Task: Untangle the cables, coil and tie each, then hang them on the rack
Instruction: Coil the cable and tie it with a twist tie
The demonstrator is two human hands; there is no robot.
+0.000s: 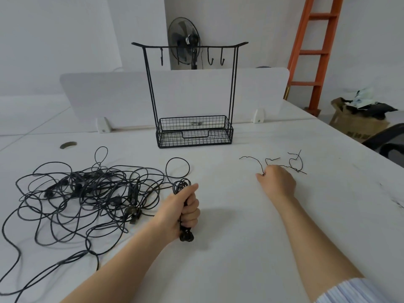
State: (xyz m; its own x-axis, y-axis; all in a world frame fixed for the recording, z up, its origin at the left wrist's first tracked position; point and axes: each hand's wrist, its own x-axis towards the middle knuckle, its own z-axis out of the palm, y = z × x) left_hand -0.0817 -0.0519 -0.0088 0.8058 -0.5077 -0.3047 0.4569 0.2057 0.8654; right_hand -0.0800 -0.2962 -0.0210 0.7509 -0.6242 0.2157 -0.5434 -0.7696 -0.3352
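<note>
My left hand (184, 209) grips a coiled black cable (181, 186) upright on the white table, its loops poking out above and below my fist. To its left lies a big tangle of black cables (87, 193). My right hand (277, 182) rests on the table further right and pinches the end of a thin black twist tie (251, 159). Two more twist ties (295, 164) lie just beyond that hand. A black wire rack (192, 88) with several hooks on its top bar and a basket base stands at the back centre.
A white divider panel (105, 95) runs behind the rack. A cable hole (68, 145) sits in the table at left. An orange ladder (314, 51), a fan (185, 40) and a full cardboard box (358, 121) stand beyond the table.
</note>
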